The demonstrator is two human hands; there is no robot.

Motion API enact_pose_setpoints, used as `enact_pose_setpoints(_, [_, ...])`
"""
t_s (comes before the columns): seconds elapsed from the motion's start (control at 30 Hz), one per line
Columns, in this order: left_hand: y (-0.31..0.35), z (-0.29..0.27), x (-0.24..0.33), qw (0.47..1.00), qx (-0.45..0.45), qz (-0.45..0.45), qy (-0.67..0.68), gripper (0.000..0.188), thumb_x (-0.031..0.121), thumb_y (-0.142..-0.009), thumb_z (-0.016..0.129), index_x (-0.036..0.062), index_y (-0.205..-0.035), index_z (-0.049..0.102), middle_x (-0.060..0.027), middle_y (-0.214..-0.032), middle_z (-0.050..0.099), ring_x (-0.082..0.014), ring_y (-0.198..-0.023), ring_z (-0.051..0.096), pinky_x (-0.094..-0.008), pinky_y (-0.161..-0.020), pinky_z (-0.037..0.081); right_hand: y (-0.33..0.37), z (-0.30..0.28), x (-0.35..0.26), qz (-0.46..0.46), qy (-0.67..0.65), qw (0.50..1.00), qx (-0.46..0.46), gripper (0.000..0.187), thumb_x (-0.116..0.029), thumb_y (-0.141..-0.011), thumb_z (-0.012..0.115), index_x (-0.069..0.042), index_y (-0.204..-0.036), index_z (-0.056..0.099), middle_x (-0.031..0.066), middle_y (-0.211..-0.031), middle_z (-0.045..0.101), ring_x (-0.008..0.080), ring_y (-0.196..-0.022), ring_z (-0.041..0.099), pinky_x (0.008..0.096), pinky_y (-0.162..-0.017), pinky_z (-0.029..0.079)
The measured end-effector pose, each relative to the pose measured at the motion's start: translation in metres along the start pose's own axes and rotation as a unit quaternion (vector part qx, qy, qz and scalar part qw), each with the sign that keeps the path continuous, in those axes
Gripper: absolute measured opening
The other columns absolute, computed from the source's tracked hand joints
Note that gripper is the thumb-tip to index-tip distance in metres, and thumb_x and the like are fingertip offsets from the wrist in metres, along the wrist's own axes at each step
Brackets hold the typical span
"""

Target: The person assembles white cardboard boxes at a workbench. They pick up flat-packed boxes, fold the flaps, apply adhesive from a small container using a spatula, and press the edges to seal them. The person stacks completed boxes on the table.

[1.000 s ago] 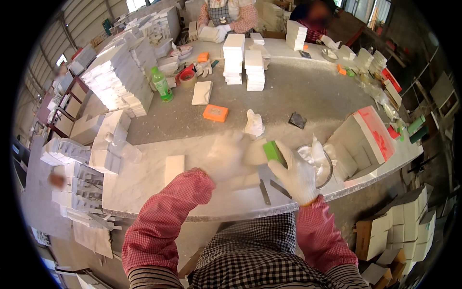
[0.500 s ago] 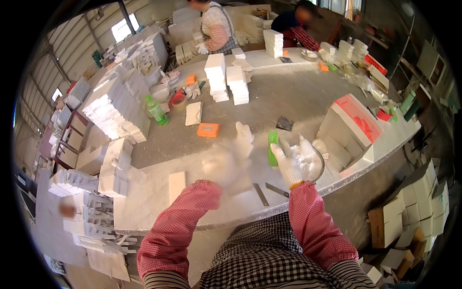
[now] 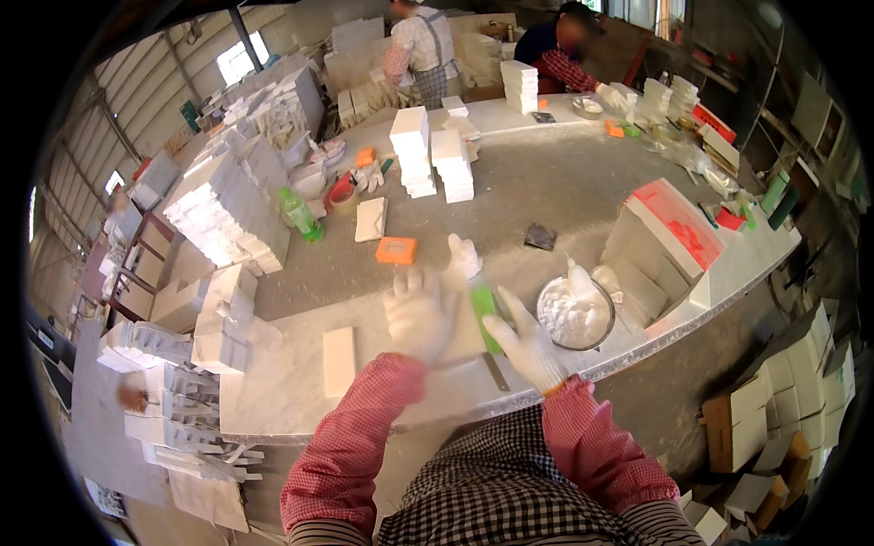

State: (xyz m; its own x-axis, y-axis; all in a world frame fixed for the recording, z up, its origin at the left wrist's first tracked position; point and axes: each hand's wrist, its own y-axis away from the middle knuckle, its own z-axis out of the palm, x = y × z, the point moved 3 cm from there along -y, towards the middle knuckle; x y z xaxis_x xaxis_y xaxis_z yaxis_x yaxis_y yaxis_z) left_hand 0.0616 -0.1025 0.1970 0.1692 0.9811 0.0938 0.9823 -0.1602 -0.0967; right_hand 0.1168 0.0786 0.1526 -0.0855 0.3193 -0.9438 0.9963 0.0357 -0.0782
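Observation:
My left hand [image 3: 419,314], in a white glove, is smeared by motion over the near worktop, its fingers spread and nothing seen in them. A pale flat tile [image 3: 462,346] lies partly beneath it. My gloved right hand [image 3: 531,348] has a long green block [image 3: 485,314] against its thumb side; the block is tilted and seems gripped there. Just right of that hand stands a round bowl [image 3: 601,335] of white powder or paste, with a white lump in it. A thin metal strip [image 3: 495,373] lies near the edge. Beyond the left hand is a white knobbly object [image 3: 464,257].
A white tile [image 3: 339,362] lies left of my left arm. An orange box [image 3: 397,250] and a dark pad [image 3: 540,237] lie farther in. An open carton [image 3: 651,264] stands right, a green bottle [image 3: 300,217] and stacked tiles [image 3: 223,209] left. Two people work across the table.
My right hand has come left and nearer from the bowl, and the green block moved with it. The bowl is now uncovered. My left hand has shifted slightly right, its fingers clearer.

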Motion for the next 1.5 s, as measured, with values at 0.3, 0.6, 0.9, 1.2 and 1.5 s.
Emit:
enact_pose_setpoints(0.3, [-0.011, 0.021, -0.007, 0.998, -0.033, 0.028, 0.041, 0.073, 0.044, -0.106, 0.041, -0.0063, -0.158, 0.032, -0.0275, -0.165, 0.032, -0.0475, -0.154, 0.026, -0.0524, -0.126, 0.023, -0.111, 0.012, -0.014, 0.025, 0.192, 0.981, -0.011, 0.061, -0.054, -0.1, 0.054, -0.024, -0.153, 0.049, 0.0198, -0.136, 0.065, 0.0397, -0.118, 0.066, 0.046, -0.1, 0.051])
enact_pose_setpoints(0.6, [-0.011, 0.018, -0.008, 0.998, -0.022, 0.037, 0.051, 0.071, 0.043, -0.106, 0.043, -0.0067, -0.156, 0.035, -0.0278, -0.163, 0.035, -0.0475, -0.152, 0.029, -0.0522, -0.123, 0.03, -0.026, 0.005, -0.008, -0.052, 0.155, 0.986, 0.042, 0.066, -0.058, -0.097, 0.057, -0.024, -0.153, 0.051, 0.0226, -0.123, 0.071, 0.042, -0.116, 0.067, 0.0453, -0.1, 0.05])
enact_pose_setpoints(0.9, [-0.014, 0.03, -0.016, 0.995, 0.021, 0.064, 0.071, 0.067, 0.04, -0.103, 0.049, -0.0042, -0.153, 0.04, -0.0279, -0.159, 0.041, -0.0508, -0.148, 0.033, -0.0537, -0.121, 0.032, -0.116, 0.017, -0.008, 0.018, 0.145, 0.989, 0.017, 0.062, -0.056, -0.1, 0.054, -0.021, -0.151, 0.053, 0.0211, -0.126, 0.071, 0.0398, -0.113, 0.068, 0.0447, -0.097, 0.053])
enact_pose_setpoints(1.2, [-0.01, 0.013, -0.011, 0.995, -0.022, 0.057, 0.078, 0.069, 0.038, -0.103, 0.05, -0.0064, -0.154, 0.035, -0.0284, -0.16, 0.038, -0.0493, -0.15, 0.032, -0.0505, -0.118, 0.037, -0.043, 0.012, 0.008, 0.038, -0.118, 0.992, 0.003, 0.058, -0.042, -0.103, 0.057, -0.005, -0.148, 0.055, 0.0172, -0.125, 0.071, 0.025, -0.122, 0.064, 0.0358, -0.107, 0.045])
enact_pose_setpoints(1.5, [-0.011, 0.012, -0.013, 0.993, -0.015, 0.054, 0.101, 0.068, 0.039, -0.102, 0.052, -0.0065, -0.151, 0.039, -0.0269, -0.161, 0.038, -0.0479, -0.15, 0.032, -0.049, -0.117, 0.039, -0.06, 0.01, -0.007, 0.069, -0.097, 0.993, 0.006, 0.055, -0.038, -0.104, 0.056, -0.006, -0.148, 0.056, 0.0165, -0.135, 0.067, 0.0232, -0.125, 0.06, 0.0346, -0.107, 0.044])
